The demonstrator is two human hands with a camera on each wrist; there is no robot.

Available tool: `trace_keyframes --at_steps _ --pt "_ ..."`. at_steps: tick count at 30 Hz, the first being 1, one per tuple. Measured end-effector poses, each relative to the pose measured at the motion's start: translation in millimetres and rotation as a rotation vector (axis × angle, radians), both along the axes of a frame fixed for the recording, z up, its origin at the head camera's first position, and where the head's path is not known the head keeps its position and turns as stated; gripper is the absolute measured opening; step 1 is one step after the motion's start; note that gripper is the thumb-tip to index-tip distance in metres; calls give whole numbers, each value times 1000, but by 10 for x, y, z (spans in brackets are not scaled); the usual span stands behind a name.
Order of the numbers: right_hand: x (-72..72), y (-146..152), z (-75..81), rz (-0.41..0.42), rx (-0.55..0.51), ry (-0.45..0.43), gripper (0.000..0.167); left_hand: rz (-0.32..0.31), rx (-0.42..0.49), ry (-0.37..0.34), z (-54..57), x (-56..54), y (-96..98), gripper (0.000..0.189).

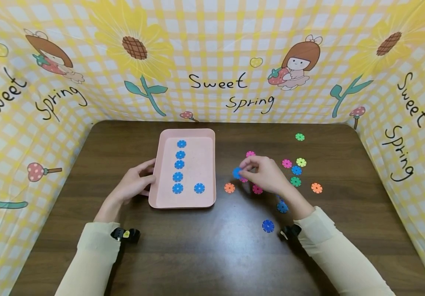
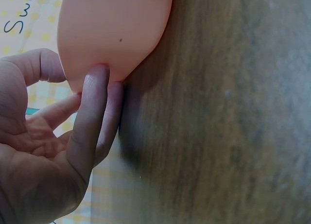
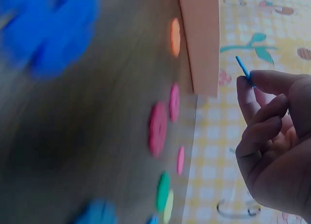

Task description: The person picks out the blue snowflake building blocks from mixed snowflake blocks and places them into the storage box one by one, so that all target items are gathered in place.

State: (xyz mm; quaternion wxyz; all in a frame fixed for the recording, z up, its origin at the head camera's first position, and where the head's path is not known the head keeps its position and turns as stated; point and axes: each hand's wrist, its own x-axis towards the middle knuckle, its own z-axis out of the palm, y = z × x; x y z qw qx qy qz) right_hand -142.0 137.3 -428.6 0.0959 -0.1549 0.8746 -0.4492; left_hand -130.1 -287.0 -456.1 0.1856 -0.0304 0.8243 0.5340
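Observation:
My left hand (image 1: 135, 181) holds the left edge of a pink tray (image 1: 206, 164), its thumb and fingers at the rim and outer wall. Close up, the left wrist view shows the fingers against the tray's wall (image 2: 116, 25). On the tray are blue notched, flower-shaped plastic discs (image 1: 179, 164): several in a column at the left and one at the lower right. Right of the tray, my right hand (image 1: 266, 174) pinches one more blue disc (image 1: 236, 172) between thumb and index finger. In the right wrist view this disc (image 3: 242, 68) appears edge-on, raised above the table.
Under and around the right hand lie pink discs (image 1: 257, 189). An orange disc (image 1: 229, 188) sits near the tray. Farther right are green (image 1: 295, 181), yellow (image 1: 301, 162) and blue discs (image 1: 282, 206). A patterned cloth (image 1: 212, 61) rises behind the brown table (image 1: 197, 250).

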Motion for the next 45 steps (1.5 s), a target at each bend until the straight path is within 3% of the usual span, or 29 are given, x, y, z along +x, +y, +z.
trace_keyframes --at_steps 11,20,35,40,45 --pt "-186 -633 -119 23 -94 -3 10 6 -16 1 10 3 15 72" --pt "-263 -961 -205 39 -55 -27 6 7 -7 0 9 -5 14 72" --pt "-297 -1174 -295 66 200 13 6 11 -7 -7 0 -16 11 72" --pt "-292 -1157 -260 52 219 67 12 6 -6 -4 5 -10 17 72" --pt "-262 -1086 -151 52 172 95 20 8 -12 -4 3 -3 13 71"
